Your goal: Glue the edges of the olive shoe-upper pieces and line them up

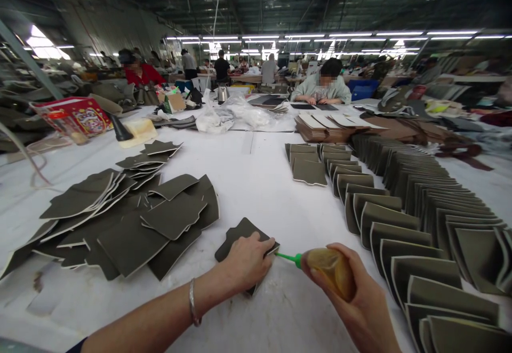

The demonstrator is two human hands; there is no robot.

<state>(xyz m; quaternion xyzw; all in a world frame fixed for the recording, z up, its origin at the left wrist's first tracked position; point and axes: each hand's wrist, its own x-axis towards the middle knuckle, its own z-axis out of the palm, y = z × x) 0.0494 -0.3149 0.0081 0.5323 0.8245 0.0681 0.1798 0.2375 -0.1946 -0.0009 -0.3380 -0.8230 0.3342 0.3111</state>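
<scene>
Where the left hand [247, 261] is: near six o'clock of the view, laid from above on one olive-grey, flat, leather-like piece with pale edges [243, 229].
Left grip: the fingers press down on this piece, the index finger pointing toward its three o'clock corner; whether the thumb pinches it, I cannot tell.
Left wrist: it wears a silver-coloured metal bracelet [192, 301].
Right hand [366, 299]: near five o'clock of the view; thumb and fingers are closed around a translucent squeeze bottle with amber content [328, 272].
Green thin nozzle [288, 258]: it points to nine o'clock, its tip at the edge of the piece under the left hand; contact is too small to judge.
White-covered table [256, 187]: all these things are on it or over it.
Loose heap of similar olive-grey pieces [134, 242]: at eight o'clock, overlapping, well apart from the left hand.
Long rows of curved olive-grey pieces [386, 222]: at four o'clock, leaning one behind another, beside the right hand.
Brown-and-white stacked sheets [320, 129]: at two o'clock, behind the rows.
Co-worker in pale clothing [340, 89]: beyond the stack, also near two o'clock, both hands at dark flat sheets [312, 106].
</scene>
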